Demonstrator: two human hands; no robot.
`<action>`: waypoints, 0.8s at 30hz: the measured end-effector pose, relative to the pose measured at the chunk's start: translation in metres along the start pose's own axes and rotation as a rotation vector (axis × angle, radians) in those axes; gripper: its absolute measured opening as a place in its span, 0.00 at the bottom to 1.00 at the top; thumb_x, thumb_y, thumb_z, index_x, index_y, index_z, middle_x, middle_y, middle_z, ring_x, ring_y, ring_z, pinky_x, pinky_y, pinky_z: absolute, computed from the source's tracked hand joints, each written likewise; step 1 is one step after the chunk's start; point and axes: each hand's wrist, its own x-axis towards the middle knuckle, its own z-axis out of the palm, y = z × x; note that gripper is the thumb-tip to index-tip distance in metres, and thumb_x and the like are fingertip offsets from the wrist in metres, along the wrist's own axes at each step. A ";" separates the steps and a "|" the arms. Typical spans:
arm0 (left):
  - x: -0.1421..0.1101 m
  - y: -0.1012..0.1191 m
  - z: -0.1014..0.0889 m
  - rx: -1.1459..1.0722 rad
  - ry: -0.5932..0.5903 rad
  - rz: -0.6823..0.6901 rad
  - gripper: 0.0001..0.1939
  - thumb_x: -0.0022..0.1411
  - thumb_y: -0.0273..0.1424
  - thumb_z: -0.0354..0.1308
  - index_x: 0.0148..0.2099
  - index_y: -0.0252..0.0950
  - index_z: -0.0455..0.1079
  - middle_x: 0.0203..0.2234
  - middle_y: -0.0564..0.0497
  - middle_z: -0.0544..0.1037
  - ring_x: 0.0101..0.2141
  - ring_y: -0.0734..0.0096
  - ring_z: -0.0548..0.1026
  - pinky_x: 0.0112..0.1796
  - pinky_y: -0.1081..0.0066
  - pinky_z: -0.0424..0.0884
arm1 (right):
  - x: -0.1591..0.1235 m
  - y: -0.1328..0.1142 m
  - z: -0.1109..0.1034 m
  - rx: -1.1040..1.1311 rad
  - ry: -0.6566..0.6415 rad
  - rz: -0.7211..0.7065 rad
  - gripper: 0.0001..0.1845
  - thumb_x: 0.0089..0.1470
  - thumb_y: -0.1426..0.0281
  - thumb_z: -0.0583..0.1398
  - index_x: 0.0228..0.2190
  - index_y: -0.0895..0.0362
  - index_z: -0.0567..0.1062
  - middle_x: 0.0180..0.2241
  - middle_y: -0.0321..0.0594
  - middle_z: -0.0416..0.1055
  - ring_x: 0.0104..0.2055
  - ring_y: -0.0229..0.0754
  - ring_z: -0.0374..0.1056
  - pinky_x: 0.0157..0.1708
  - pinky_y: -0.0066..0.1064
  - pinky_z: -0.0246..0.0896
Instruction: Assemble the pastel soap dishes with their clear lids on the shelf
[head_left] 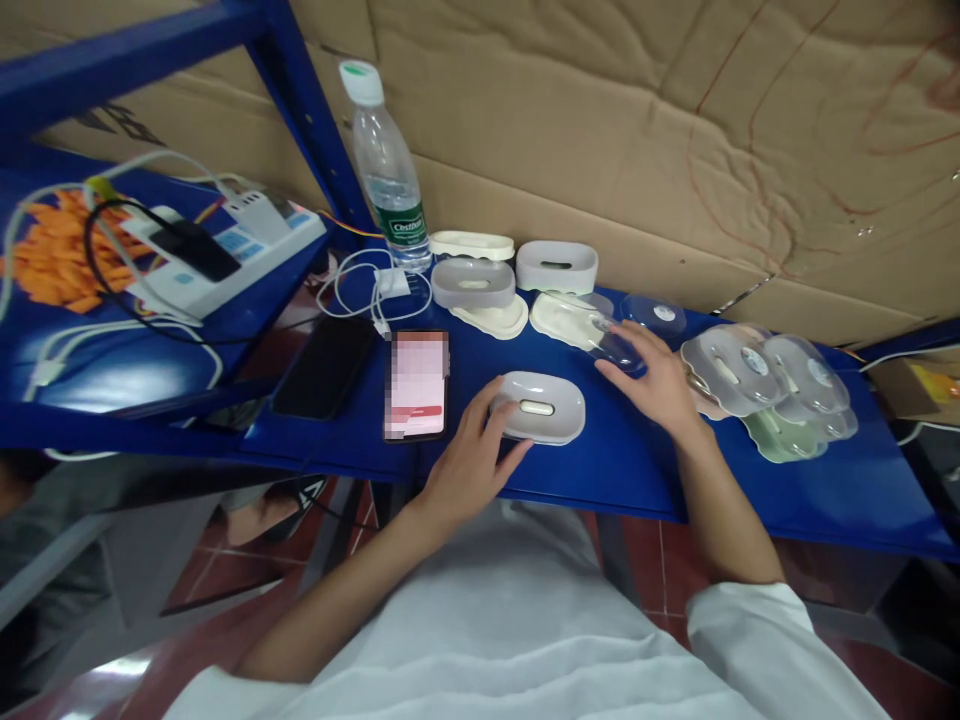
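My left hand (472,445) is curved round the left end of a grey oval dish (566,408) near the table's front edge. Its thumb is at the near rim, and its fingers reach over the far side and the inside. A pale oval slot piece shows in the dish's middle. My right hand (656,385) has thumb and fingers at either side of a clear plastic lid (624,352). That lid lies against a cream wavy-edged piece (562,318). Behind them stand a grey oval dish (472,283), another pale grey one (556,267) and a cream one (472,245).
Clear lids and wavy-edged trays (739,370) are piled on the right of the blue table (480,465). A lit phone (418,385), a dark phone (326,368), a charger cable and a water bottle (390,180) stand left. Cardboard (562,130) walls the back.
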 end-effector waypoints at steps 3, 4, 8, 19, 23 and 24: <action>0.000 -0.002 0.001 -0.055 0.015 -0.039 0.32 0.76 0.37 0.60 0.75 0.43 0.52 0.74 0.34 0.60 0.74 0.48 0.62 0.70 0.48 0.67 | -0.007 -0.022 -0.018 0.093 0.000 -0.066 0.27 0.66 0.51 0.65 0.61 0.47 0.78 0.62 0.45 0.76 0.65 0.57 0.72 0.68 0.57 0.66; 0.000 -0.003 0.003 -0.066 0.029 -0.049 0.36 0.76 0.38 0.61 0.77 0.43 0.49 0.74 0.34 0.60 0.74 0.48 0.62 0.70 0.48 0.67 | -0.010 -0.028 -0.019 0.125 -0.033 -0.107 0.27 0.66 0.51 0.65 0.61 0.47 0.77 0.63 0.46 0.76 0.66 0.57 0.72 0.68 0.57 0.66; 0.000 -0.008 0.008 -0.104 0.092 -0.055 0.47 0.74 0.41 0.63 0.81 0.44 0.37 0.74 0.32 0.59 0.74 0.47 0.61 0.70 0.47 0.65 | -0.018 -0.045 -0.008 0.218 -0.242 -0.340 0.31 0.65 0.54 0.67 0.65 0.46 0.73 0.68 0.47 0.69 0.70 0.59 0.66 0.69 0.57 0.63; 0.001 -0.007 0.005 -0.098 0.061 -0.057 0.48 0.75 0.42 0.61 0.82 0.45 0.33 0.74 0.32 0.60 0.73 0.46 0.63 0.69 0.47 0.67 | -0.028 -0.058 0.014 0.258 -0.403 -0.459 0.33 0.64 0.65 0.66 0.67 0.47 0.67 0.72 0.51 0.60 0.77 0.60 0.54 0.72 0.61 0.59; 0.000 -0.007 0.004 -0.099 0.053 -0.055 0.47 0.75 0.41 0.61 0.82 0.46 0.35 0.74 0.34 0.61 0.73 0.48 0.63 0.69 0.48 0.67 | -0.028 -0.057 0.015 0.240 -0.395 -0.478 0.31 0.64 0.65 0.65 0.66 0.49 0.68 0.72 0.52 0.60 0.77 0.60 0.53 0.72 0.61 0.60; 0.000 -0.007 0.003 -0.097 0.047 -0.060 0.46 0.75 0.41 0.61 0.82 0.46 0.37 0.73 0.34 0.61 0.73 0.49 0.63 0.69 0.49 0.66 | -0.028 -0.057 0.016 0.238 -0.392 -0.485 0.31 0.65 0.64 0.65 0.66 0.49 0.68 0.72 0.52 0.60 0.77 0.59 0.53 0.72 0.61 0.60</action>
